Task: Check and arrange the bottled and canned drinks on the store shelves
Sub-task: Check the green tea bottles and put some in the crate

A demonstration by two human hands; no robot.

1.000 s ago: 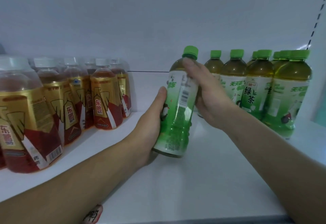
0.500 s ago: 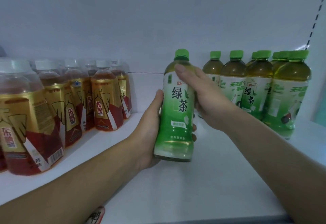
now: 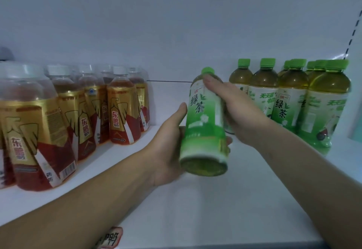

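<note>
- Green tea bottle (image 3: 205,127), green-capped, tilted, base toward camera.
- Left hand (image 3: 166,150) grips its base, right hand (image 3: 241,111) its shoulder.
- Beside: perhaps 8 matching bottles (image 3: 291,100) holding amber tea.

A single wide-angle view is taken from the person's head. The shelf board (image 3: 195,209) is seen from just in front of its front edge and slightly above it, facing its back wall (image 3: 176,23). The board is framed at close range. Its left end is cut off, and its edges appear bowed, probably by the lens.
</note>
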